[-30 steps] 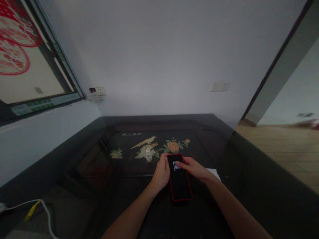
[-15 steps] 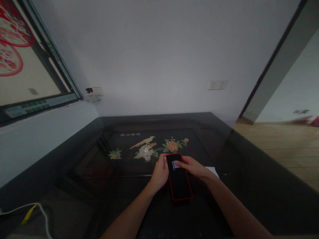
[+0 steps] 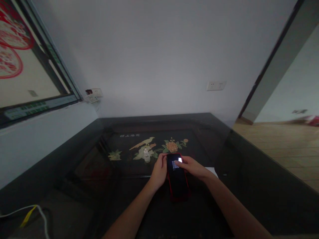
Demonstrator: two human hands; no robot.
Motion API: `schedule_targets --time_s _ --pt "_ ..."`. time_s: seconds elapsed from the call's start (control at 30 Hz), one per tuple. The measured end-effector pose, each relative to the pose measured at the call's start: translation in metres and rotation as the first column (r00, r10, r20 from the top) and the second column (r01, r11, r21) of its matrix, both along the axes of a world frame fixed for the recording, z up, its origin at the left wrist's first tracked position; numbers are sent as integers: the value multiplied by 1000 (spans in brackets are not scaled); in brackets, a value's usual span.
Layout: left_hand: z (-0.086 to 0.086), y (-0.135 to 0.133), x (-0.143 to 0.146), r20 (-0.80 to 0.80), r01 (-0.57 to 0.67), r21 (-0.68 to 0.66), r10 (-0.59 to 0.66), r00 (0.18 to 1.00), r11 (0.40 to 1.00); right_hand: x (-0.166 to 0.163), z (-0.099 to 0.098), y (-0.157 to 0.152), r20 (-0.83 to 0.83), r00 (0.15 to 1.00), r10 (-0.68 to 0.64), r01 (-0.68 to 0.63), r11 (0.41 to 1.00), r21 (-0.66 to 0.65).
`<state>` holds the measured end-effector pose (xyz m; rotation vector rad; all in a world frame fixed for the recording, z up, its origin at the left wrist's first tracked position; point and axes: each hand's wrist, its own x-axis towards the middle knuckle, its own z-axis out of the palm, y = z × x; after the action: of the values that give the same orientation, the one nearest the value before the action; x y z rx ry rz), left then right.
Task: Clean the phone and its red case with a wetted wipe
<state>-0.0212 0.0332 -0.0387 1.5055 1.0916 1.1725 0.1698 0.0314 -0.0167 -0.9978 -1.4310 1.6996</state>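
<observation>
in the head view, the bare left hand (image 3: 159,170) was curled closed around the upper left edge of a flat rectangular phone (image 3: 177,181) with a red rim and dark screen; the bare right hand (image 3: 193,167) gripped its upper right edge, thumb over the screen. the phone sat between them. left of the left hand stood a small clear bottle (image 3: 147,156) with a whitish cap, on a glossy black table (image 3: 124,191).

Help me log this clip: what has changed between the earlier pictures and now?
A bright white patch now shows at the top right of the black-screened, red-edged rectangular phone; the phone's lower edge looks darker. Nothing was grasped or released: the left hand and right hand still hold it. The small clear white-topped bottle stayed put.
</observation>
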Motion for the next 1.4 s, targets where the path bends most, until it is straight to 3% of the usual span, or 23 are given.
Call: schedule_targets --time_s 0.17,0.3,0.53,0.63,0.73,0.83,0.97,1.27,1.4 --pt "6 -4 3 180 130 -188 -96 979 974 -5 -3 0 -134 984 -116 101 989 -109" --pt "7 -9 5 206 116 -53 -103 973 992 -14 -4 -3 -293 942 -167 110 973 -203" --pt "11 -13 0 178 112 83 -125 976 990 -32 -12 -15 -377 913 -154 66 969 -237" --pt "16 -15 0 133 41 116 -56 990 992 -35 -11 -17 -276 955 -109 58 981 -188" --pt "25 -17 1 80 -40 129 30 996 991 -30 -5 -16 -51 996 -71 68 996 -65" --pt "36 -20 2 33 -100 146 97 995 984 -22 3 -15 79 989 -123 123 992 5" --pt "49 -22 2 -19 -142 181 148 989 973 -16 8 -17 158 966 -203 204 979 7" --pt "63 -35 9 -167 -153 387 232 958 909 -13 43 -32 230 955 -189 174 981 86" --pt "65 -37 14 -204 -167 407 267 942 898 -9 41 -32 229 951 -210 185 975 123"
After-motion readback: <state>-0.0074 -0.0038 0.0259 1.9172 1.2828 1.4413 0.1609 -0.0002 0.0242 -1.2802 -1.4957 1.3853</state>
